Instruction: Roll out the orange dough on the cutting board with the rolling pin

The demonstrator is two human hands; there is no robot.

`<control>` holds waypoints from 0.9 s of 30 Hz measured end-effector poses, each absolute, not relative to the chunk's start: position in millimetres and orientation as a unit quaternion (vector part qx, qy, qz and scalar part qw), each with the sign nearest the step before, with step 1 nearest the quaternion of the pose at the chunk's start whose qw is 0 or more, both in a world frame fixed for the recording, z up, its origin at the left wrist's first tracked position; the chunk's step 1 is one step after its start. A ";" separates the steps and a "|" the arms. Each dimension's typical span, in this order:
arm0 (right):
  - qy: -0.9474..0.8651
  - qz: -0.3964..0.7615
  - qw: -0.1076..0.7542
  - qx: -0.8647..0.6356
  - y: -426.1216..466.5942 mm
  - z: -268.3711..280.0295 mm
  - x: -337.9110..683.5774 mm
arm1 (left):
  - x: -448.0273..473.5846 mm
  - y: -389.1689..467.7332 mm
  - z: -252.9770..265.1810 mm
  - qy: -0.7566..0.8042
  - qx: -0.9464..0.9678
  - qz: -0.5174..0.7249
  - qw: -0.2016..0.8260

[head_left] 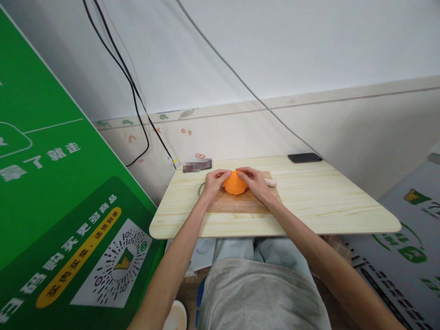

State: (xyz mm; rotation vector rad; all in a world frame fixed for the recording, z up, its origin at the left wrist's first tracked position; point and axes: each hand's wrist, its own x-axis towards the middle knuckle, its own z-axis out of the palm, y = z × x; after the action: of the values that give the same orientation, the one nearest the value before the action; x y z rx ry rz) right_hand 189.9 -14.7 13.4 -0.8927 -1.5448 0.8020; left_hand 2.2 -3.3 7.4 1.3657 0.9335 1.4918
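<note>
My left hand (214, 181) and my right hand (255, 182) both grip the upper edge of a flat, roundish orange dough-like sheet (235, 184), fingers pinched on either side. The sheet has uneven edges and is tilted towards me above a wooden board (237, 204). Beside my right hand, a pale rounded handle-like end (271, 182) sticks out over the board; the rest of it is hidden. A thin metal loop (200, 189) shows partly behind my left hand.
The board lies on a pale wood-grain table (330, 201) against the wall. A black phone (305, 157) lies at the back right, a dark flat device (205, 165) at the back left. Cables (132, 82) hang at the left, near a green printed panel (44, 151).
</note>
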 end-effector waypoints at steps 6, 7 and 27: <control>-0.663 0.326 0.552 -0.386 -12.5 11.1 189.5 | 1.2 -2.6 6.0 0.375 0.550 0.593 0.453; -0.665 0.325 0.550 -0.385 -12.0 10.6 189.4 | 1.0 -2.7 5.7 0.375 0.553 0.589 0.456; -0.582 0.400 0.593 -0.386 -16.0 14.3 188.4 | -0.5 -0.7 9.5 0.377 0.428 0.624 0.534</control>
State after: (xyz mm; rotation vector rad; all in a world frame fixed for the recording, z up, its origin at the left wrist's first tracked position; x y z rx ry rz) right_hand 188.4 -16.0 14.3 -0.8968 -1.3535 0.9296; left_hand -0.5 -0.7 9.5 1.0210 0.8981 1.4875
